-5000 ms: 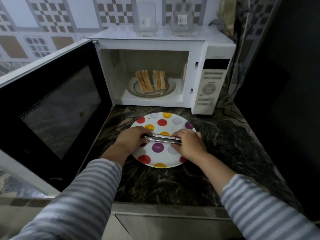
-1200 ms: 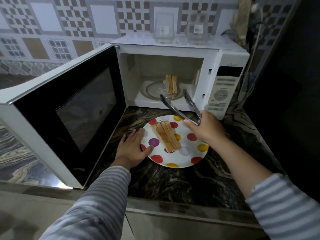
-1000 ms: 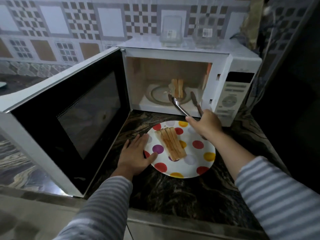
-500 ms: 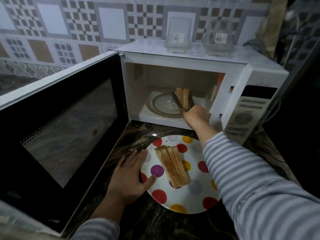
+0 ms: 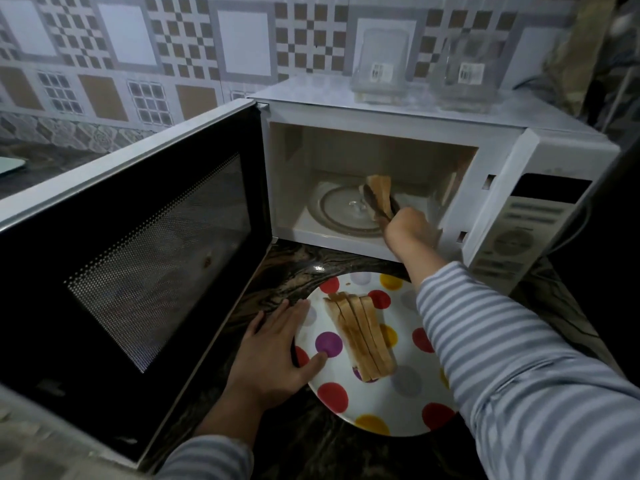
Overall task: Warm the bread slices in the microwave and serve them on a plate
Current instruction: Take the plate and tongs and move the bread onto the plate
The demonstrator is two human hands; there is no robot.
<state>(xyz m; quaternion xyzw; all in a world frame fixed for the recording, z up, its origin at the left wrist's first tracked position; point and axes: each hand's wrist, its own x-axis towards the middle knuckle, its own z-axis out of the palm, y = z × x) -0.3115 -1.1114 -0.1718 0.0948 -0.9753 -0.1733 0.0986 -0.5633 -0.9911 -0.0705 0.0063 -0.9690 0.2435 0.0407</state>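
The white microwave [image 5: 391, 105] stands open on the counter. Inside it, my right hand [image 5: 410, 228] grips metal tongs [image 5: 379, 207], and the tongs are clamped on upright bread slices [image 5: 380, 190] above the glass turntable [image 5: 341, 211]. In front of the microwave sits a white plate with coloured dots [image 5: 391, 396]. A stack of toasted slices [image 5: 360, 334] lies on it. My left hand [image 5: 273, 351] rests flat on the plate's left rim, thumb on the plate.
The microwave door [image 5: 131, 258] swings out wide to the left, beside my left arm. Two clear containers [image 5: 379, 62] stand on top of the microwave. The control panel [image 5: 519, 230] is at the right. Dark marbled counter [image 5: 311, 441] lies under the plate.
My right hand has pushed the tongs from above the plate into the microwave and closed them on the remaining slices. The left hand stays on the plate rim. The camera has moved closer.
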